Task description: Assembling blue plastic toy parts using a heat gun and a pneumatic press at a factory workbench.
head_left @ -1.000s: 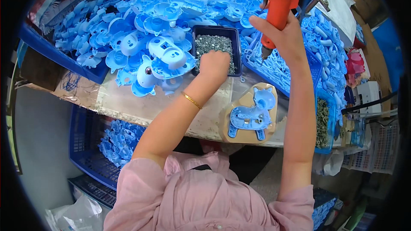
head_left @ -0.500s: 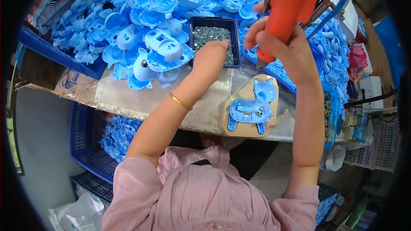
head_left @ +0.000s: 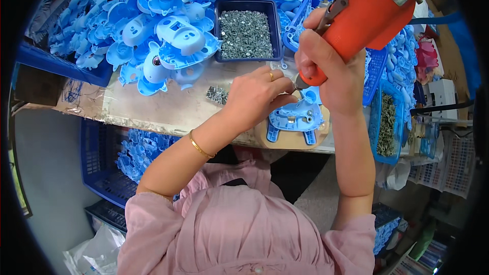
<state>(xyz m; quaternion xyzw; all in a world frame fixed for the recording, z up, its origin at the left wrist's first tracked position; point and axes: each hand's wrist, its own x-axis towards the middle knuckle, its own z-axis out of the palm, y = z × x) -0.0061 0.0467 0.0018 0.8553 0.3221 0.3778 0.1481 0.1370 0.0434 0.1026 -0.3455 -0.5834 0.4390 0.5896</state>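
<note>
My right hand (head_left: 331, 69) grips an orange power screwdriver (head_left: 369, 12), its metal tip pointing down and left. At that tip, my left hand (head_left: 254, 94) has its thumb and fingers pinched together; whatever they hold is too small or hidden to make out. Just below both hands, a light-blue animal-shaped plastic toy shell (head_left: 294, 122) lies hollow side up on a tan holding block (head_left: 277, 141). My left fingers and the screwdriver tip partly cover its upper part. A little heap of small screws (head_left: 217, 94) lies on the table beside my left wrist.
A dark-blue bin (head_left: 217, 46) of small metal screws stands beyond my left hand. Heaped light-blue toy shells (head_left: 173, 35) fill the table's far left. Toward the right are a blue basket (head_left: 374, 74) and a clear blue tub (head_left: 401, 122) of metal parts. Crates sit below the table.
My left hand has come out of the screw bin, toward me, to the screwdriver's tip. The screwdriver has moved down and left over the toy shell. The small screw heap now shows.
</note>
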